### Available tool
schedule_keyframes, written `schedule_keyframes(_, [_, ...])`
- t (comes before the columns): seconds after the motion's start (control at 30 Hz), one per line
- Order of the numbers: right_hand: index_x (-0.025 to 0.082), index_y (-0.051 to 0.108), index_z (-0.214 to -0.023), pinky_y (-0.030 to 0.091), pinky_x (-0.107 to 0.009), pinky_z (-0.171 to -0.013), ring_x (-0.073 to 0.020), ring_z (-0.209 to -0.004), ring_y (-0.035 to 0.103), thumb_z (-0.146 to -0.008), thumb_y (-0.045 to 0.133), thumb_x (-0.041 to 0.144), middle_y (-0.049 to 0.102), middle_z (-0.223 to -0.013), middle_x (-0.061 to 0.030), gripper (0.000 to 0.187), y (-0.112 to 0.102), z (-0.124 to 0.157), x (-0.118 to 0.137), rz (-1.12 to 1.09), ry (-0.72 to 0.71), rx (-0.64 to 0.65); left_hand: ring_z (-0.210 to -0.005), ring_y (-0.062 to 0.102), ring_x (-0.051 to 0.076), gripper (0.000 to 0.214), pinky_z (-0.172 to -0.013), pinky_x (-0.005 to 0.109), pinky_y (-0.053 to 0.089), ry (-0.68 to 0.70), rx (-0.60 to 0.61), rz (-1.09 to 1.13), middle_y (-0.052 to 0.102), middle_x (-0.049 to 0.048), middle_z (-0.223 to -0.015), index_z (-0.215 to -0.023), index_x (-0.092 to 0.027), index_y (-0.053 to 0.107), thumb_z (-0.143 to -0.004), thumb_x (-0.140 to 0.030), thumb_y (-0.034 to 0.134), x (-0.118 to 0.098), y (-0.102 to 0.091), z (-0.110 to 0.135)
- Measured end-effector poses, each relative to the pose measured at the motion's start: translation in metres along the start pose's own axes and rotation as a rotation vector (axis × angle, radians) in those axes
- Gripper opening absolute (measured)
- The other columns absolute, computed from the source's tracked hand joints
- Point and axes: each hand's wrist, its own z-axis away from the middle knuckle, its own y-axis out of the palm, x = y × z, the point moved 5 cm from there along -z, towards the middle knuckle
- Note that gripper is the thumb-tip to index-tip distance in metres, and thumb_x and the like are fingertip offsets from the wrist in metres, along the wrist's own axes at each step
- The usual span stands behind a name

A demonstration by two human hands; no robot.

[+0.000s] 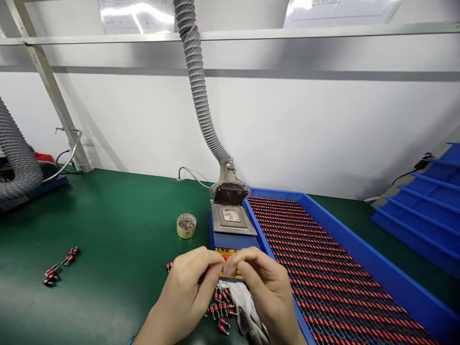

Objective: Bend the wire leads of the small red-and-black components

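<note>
My left hand and my right hand meet in front of a blue soldering station, their fingertips pinched close together. Whatever lies between the fingers is hidden. Below them, a small heap of red-and-black wire-lead components rests on the green mat, next to a white glove. Just right of my right hand stands a blue tray holding many tight rows of similar red-and-black components.
A tape roll holding grey scraps stands left of the station. Several loose components lie at the left of the mat. Grey ribbed extraction hoses rise behind the station and at far left. Blue stepped racks stand at right.
</note>
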Motion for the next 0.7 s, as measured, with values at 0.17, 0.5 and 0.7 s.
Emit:
schedule_keyframes(0.17, [0.023, 0.064, -0.1, 0.054, -0.026, -0.077, -0.0154, -0.086, 0.066, -0.083, 0.058, 0.0, 0.071, -0.088, -0.0009, 0.029, 0.002, 0.002, 0.021, 0.414, -0.414, -0.023, -0.06, 0.052, 0.007, 0.016, -0.058, 0.015, 0.04, -0.093, 0.034, 0.095, 0.059, -0.0036, -0.068, -0.08, -0.018, 0.055, -0.092, -0.013, 0.046, 0.004, 0.002, -0.002])
schedule_keyframes(0.5, [0.019, 0.053, -0.066, 0.05, -0.027, -0.057, -0.0144, -0.053, 0.057, -0.097, 0.043, 0.029, 0.055, -0.054, -0.0002, 0.034, 0.005, 0.001, -0.004, -0.147, 0.081, 0.047, -0.051, 0.043, 0.011, 0.017, -0.05, 0.022, 0.035, 0.217, -0.075, -0.246, 0.052, -0.0008, -0.059, -0.086, -0.015, 0.056, -0.089, -0.005, 0.043, -0.012, 0.0, 0.002])
schedule_keyframes(0.7, [0.022, 0.064, -0.102, 0.053, -0.025, -0.077, -0.0146, -0.085, 0.065, -0.082, 0.058, -0.002, 0.069, -0.089, -0.0015, 0.032, 0.002, 0.003, 0.022, 0.392, -0.422, -0.065, -0.057, 0.051, 0.008, 0.013, -0.054, 0.017, 0.04, 0.071, -0.061, -0.012, 0.059, -0.0028, -0.068, -0.089, -0.019, 0.054, -0.09, -0.007, 0.047, -0.007, -0.001, -0.001])
